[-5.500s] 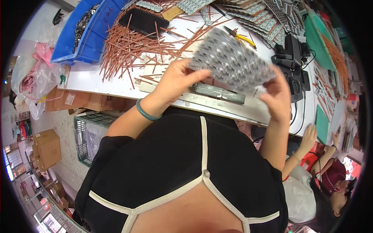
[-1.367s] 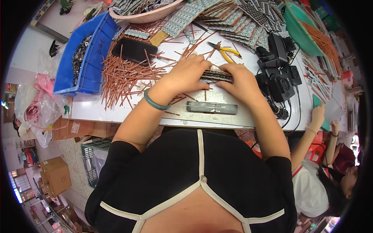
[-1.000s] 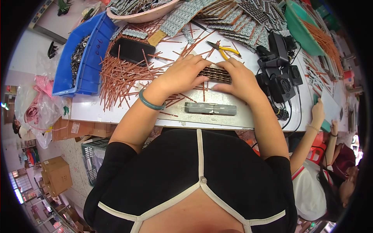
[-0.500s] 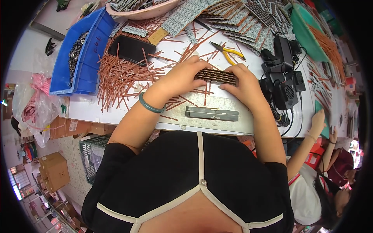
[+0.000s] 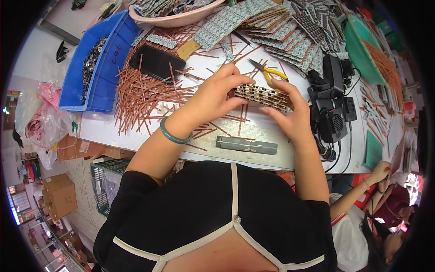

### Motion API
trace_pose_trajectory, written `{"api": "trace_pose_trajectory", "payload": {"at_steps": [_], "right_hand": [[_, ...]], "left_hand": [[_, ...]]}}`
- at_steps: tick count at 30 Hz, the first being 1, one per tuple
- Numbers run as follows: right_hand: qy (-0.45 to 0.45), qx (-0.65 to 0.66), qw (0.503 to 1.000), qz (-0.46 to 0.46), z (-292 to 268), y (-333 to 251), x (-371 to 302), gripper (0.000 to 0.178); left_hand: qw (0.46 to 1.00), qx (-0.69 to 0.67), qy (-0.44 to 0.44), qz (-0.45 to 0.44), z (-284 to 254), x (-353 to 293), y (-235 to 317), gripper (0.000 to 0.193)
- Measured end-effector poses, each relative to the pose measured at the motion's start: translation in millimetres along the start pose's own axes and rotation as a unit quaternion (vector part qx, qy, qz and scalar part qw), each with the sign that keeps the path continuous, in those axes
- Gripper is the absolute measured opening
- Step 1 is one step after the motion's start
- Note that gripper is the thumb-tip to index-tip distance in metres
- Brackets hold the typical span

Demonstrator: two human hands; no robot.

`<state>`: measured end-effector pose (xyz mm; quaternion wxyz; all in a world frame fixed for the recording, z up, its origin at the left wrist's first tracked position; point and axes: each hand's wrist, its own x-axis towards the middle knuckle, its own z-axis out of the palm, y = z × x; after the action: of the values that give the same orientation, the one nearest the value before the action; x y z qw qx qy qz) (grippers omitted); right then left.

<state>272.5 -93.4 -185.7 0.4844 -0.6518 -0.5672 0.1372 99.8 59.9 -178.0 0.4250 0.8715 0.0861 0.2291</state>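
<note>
Between my two hands is a small block of stacked, wavy-edged metal strips [image 5: 262, 96], brown and silvery, tilted down to the right. My left hand [image 5: 225, 90] grips its left end, fingers on top and thumb below. At the right end my right hand [image 5: 290, 106] closes round it with fingers above and thumb underneath. Under the block, thin copper-brown strips [image 5: 239, 120] lie on the table. Closer to me lies a grey bar-shaped metal jig [image 5: 247, 144]. Just beyond my right hand are yellow-handled pliers [image 5: 268, 69].
A blue bin [image 5: 97, 63] of small dark parts stands left, beside a pile of copper-brown strips [image 5: 136, 102] with a black phone [image 5: 156, 63] on it. Patterned metal sheets [image 5: 290, 43] are stacked at the back. Black corded devices [image 5: 331, 99] and a green basin [image 5: 364, 50] stand right, near a co-worker's hand [image 5: 380, 171].
The block has turned, its right end now lower, showing more of its gapped, shinier side. Both hands have shifted slightly right. The co-worker's hand has moved away from the green board.
</note>
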Motion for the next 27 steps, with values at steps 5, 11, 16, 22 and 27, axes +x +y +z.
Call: {"api": "trace_pose_trajectory", "payload": {"at_steps": [5, 11, 16, 22, 27], "right_hand": [[-0.047, 0.104, 0.993, 0.039, -4.9, 2.4, -0.2, 0.045], [-0.077, 0.065, 0.992, 0.073, -3.8, -2.7, -1.9, 0.042], [-0.054, 0.252, 0.962, 0.095, 0.9, -5.7, -8.0, 0.059], [-0.079, 0.225, 0.971, -0.002, -4.1, -15.0, -5.9, 0.049], [-0.102, 0.336, 0.919, 0.180, -0.6, -6.8, -2.6, 0.021]], "left_hand": [[0.999, -0.035, -0.012, -0.029, -4.0, 2.8, 5.7, 0.044], [0.919, 0.354, 0.080, 0.150, 11.7, 6.4, 22.7, 0.062], [0.952, 0.299, -0.044, 0.048, 26.2, -3.7, 20.4, 0.052], [0.809, -0.434, -0.295, -0.265, 29.6, -8.1, 29.5, 0.029], [0.711, -0.576, -0.252, -0.315, 39.2, -4.5, 22.9, 0.068]]}}
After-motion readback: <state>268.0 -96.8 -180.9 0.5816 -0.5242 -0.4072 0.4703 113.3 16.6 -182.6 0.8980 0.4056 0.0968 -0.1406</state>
